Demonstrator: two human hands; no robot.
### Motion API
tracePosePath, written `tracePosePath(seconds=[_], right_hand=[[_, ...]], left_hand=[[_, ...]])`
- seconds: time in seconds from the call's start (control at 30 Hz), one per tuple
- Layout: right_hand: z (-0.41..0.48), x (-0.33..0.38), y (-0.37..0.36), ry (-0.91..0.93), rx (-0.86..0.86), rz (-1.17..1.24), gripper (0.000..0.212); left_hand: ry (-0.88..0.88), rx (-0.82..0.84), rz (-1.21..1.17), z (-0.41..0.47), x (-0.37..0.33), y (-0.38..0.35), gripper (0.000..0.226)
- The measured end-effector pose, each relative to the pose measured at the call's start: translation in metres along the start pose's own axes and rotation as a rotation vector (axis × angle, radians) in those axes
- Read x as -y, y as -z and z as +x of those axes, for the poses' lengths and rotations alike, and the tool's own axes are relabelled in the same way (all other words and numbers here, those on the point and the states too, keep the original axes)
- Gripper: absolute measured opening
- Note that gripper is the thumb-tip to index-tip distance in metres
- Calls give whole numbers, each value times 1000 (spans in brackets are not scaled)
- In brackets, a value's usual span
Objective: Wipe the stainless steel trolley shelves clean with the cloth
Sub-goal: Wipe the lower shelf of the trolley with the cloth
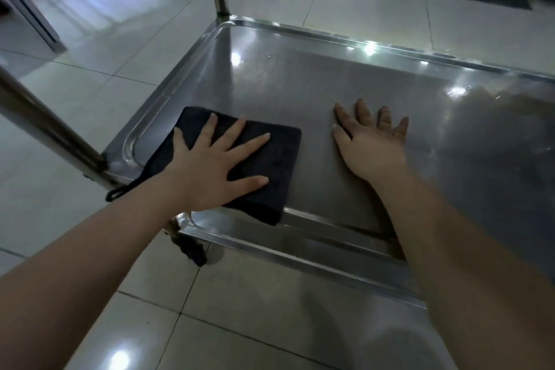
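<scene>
Item: folded black terry cloth (282, 156), flat beneath the straight, spread fingers of my left hand (210, 171), pressed down for wiping.
Item: rimmed stainless steel trolley shelf (300, 84), bare beyond my fingertips.
Item: my right hand (372, 147), splayed flat on the steel, holding nothing, likely bracing.

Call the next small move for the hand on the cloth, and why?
Probably push the left hand and the cloth under it away, toward the far side. The cloth sits at the near-left corner of the shelf under flat, spread fingers. Bare steel lies ahead, and the right hand rests flat off to the side, out of that path.
</scene>
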State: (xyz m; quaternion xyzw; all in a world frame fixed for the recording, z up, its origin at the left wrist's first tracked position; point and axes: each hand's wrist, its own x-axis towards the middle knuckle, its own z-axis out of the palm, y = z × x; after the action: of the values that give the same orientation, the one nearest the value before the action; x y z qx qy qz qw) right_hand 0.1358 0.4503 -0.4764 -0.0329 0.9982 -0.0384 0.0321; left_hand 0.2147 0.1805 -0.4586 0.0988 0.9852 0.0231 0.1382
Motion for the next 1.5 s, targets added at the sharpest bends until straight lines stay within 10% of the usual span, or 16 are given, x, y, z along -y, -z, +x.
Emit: tracePosePath(seconds=[0.43,0.97,1.5], right_hand=[[-2,0,0,22,23,-19,64],[-5,-1,-1,19,38,-19,67],[-5,0,-1,14,12,0,67]], left_hand=[[109,-129,-36,155,-11,43,73],[89,-6,-55,-22,32,1,74],[113,-97,-8,148,18,48,70]])
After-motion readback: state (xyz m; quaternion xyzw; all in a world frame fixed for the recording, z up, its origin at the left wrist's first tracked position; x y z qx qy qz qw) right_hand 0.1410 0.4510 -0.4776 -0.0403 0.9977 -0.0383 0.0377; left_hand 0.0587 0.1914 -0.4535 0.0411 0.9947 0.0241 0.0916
